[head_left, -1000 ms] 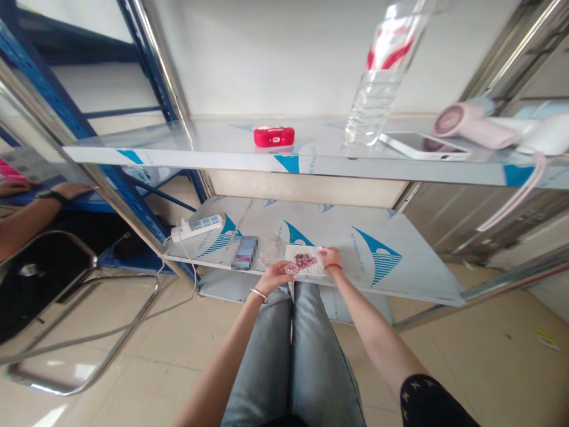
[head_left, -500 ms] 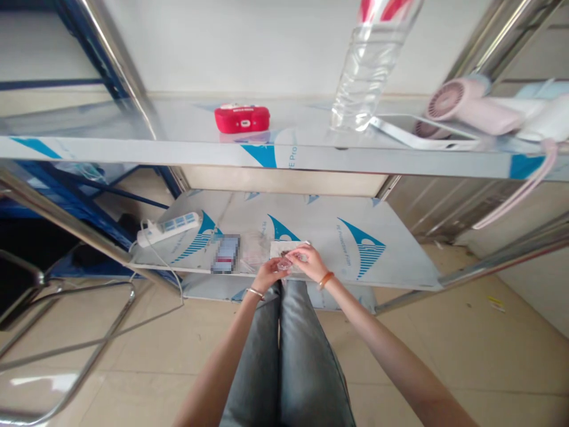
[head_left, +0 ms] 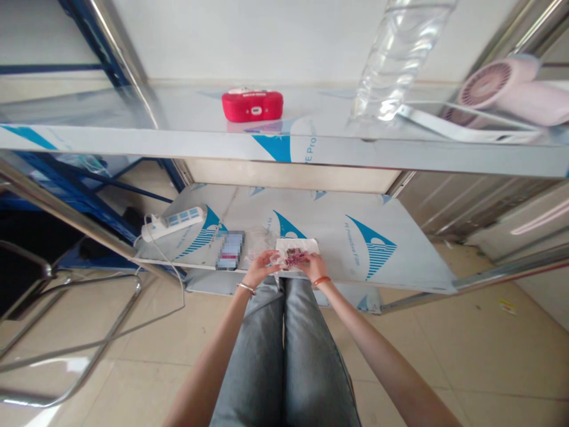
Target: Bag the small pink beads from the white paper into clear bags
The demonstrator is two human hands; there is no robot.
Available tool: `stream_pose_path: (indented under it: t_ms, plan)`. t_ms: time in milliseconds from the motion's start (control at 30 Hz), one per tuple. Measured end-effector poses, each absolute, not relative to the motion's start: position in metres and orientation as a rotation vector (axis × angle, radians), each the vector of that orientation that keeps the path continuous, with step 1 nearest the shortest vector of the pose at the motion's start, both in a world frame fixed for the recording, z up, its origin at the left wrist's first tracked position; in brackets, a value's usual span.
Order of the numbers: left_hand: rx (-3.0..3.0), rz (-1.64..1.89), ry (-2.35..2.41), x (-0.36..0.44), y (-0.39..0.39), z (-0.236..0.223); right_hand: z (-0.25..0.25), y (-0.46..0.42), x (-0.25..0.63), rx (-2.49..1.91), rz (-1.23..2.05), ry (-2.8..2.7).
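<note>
My left hand point(head_left: 261, 265) and right hand point(head_left: 312, 266) pinched small red beads point(head_left: 294, 257) over white paper point(head_left: 297, 247) at lower shelf's point(head_left: 400, 270) front edge, catching spills.

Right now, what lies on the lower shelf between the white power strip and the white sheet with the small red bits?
In the head view, a blurred small box and crumpled clear plastic.

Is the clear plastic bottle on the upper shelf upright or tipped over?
Upright: the clear plastic bottle stands on its base on the steel upper shelf.
</note>
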State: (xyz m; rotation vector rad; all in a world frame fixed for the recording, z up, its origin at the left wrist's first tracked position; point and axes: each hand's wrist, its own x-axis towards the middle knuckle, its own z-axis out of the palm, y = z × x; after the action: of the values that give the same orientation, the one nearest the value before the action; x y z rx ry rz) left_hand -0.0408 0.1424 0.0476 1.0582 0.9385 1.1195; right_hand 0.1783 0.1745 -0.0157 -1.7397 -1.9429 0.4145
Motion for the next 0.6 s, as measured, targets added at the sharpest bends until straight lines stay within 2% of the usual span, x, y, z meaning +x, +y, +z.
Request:
stream_pose_path:
  t_ms: [400, 600]
  plan:
    - [0.976, 1.131, 0.927, -0.04, 0.141, 0.041, -0.02, 0.176, 0.176, -1.578, 0.469, -1.8]
    - [1.04, 1.1, 0.985, -0.039, 0.144, 0.037, 0.016, 0.172, 0.165, -1.387, 0.588, -1.476]
